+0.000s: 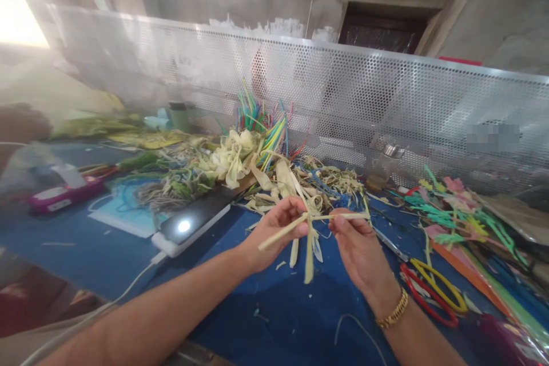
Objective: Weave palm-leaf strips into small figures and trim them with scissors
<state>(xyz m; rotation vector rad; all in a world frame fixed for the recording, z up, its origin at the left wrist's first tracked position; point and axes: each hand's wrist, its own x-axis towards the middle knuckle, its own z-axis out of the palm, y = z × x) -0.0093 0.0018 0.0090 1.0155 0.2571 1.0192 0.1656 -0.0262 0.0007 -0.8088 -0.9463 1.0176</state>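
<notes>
Strips: A small bunch of flat, pale yellow strips (309, 223) is held above the middle of the blue table (266, 320), between the two hands. One long strip is laid crosswise and slants down to the left. Several shorter ends hang down from the crossing.
Left hand: The left hand (274, 234) is closed on the bunch at the crossing, with thumb and fingers pinched together.
Right hand: The right hand (360, 251) is pinched on the right part of the cross strip. A gold bracelet (394, 309) is worn on its wrist.
Hidden: The crossing is partly covered by the left fingers, so how the strips are joined cannot be told.
Hard to make out: The left side of the view is hazed by glare. A pink object (64, 194) there is seen only roughly.
Cut off: Both forearms are cut by the near edge of the view.
Far side: A pile of loose pale strips (235, 157) and a bundle of coloured straws (261, 120) are heaped before a perforated metal screen (386, 97), by which the far edge of the table is closed.
Left: A white device with a lit spot (189, 223) lies near the left hand, and a white cable (128, 291) is run from it toward the near left.
Right: Scissors with red and yellow handles (433, 291) lie just beside the right wrist. Coloured woven shapes (450, 206) are spread beyond them.
Open room: Bare blue table is left under the hands and toward the near edge.
</notes>
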